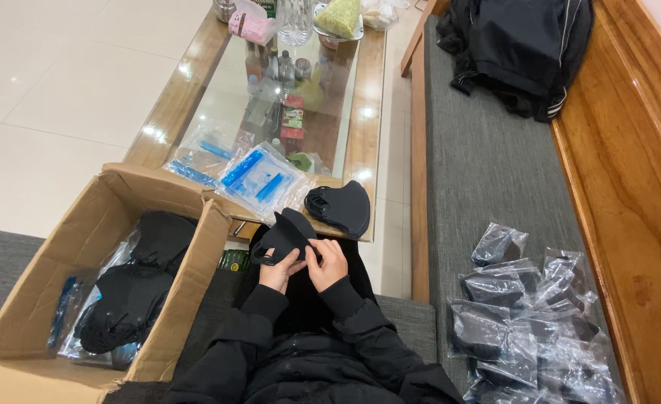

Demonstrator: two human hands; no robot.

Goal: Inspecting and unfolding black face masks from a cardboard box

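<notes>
— Two hands, what are they doing?

— Both meet over the person's lap, in black sleeves. The left hand [279,271] and the right hand [329,263] hold one black face mask [285,233] between them. The left fingers [291,259] are curled and pinch the mask's lower edge by an ear loop; the right fingers [317,251] are pressed together, gripping the mask from the other side. The mask rises just above both sets of fingers.

— What lies around the fingers?

— Just beyond the right fingers, on the near edge of the glass-topped counter [172,105], sits a small stack of black masks [340,209]. Beyond the left fingers, on the same edge, lie clear zip bags with blue print [259,182]. Far past them, at the counter's far end, stand bottles and a pink tissue pack [250,26].

— And to the sides?

— Left of the left hand, an open cardboard box [42,299] holds more black masks and plastic bags. Well to the right of the right hand, on a grey bench cushion [480,172] with a wooden frame, lies a heap of bagged black masks [529,322]. A black jacket [521,49] is bundled at the cushion's far end.
</notes>
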